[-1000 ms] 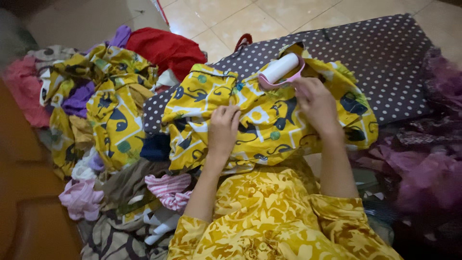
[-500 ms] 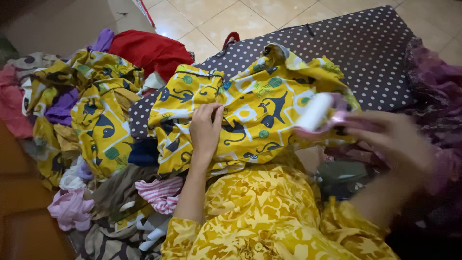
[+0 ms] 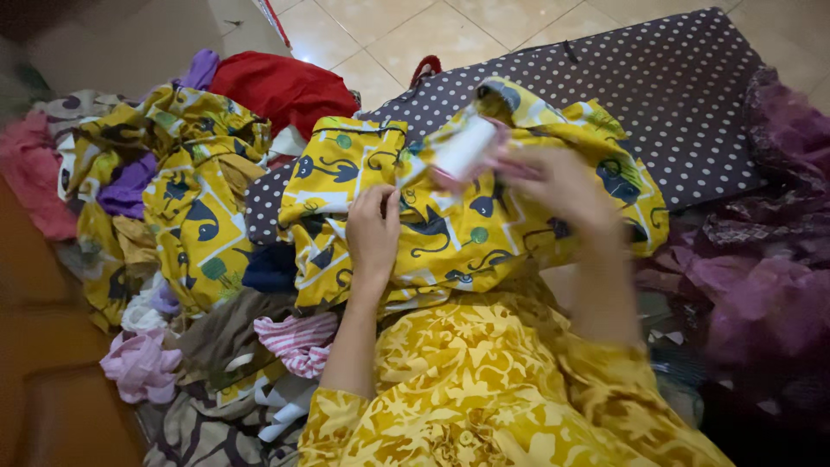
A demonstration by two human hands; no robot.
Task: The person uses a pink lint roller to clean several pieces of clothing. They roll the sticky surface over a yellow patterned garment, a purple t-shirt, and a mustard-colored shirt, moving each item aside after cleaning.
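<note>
Swinging back in from the right edge, the right hand [image 3: 562, 186] now hovers over the middle of the yellow patterned garment [image 3: 450, 216], fingers closed around a white roller with a pink handle [image 3: 467, 149] (the motion smears it, so the grip itself is hard to read). Left hand [image 3: 373, 233] stays flat on the same garment, palm down, fingers loosely spread, pressing the cloth against the dotted ironing pad [image 3: 674, 95]. That pad lies on a tiled floor [image 3: 415, 30]. A second yellow print garment [image 3: 186, 199] lies heaped to the left, near a red cloth [image 3: 281, 86] and a pink striped piece [image 3: 298, 342]. Purple fabric [image 3: 761, 294] is piled at the right.
</note>
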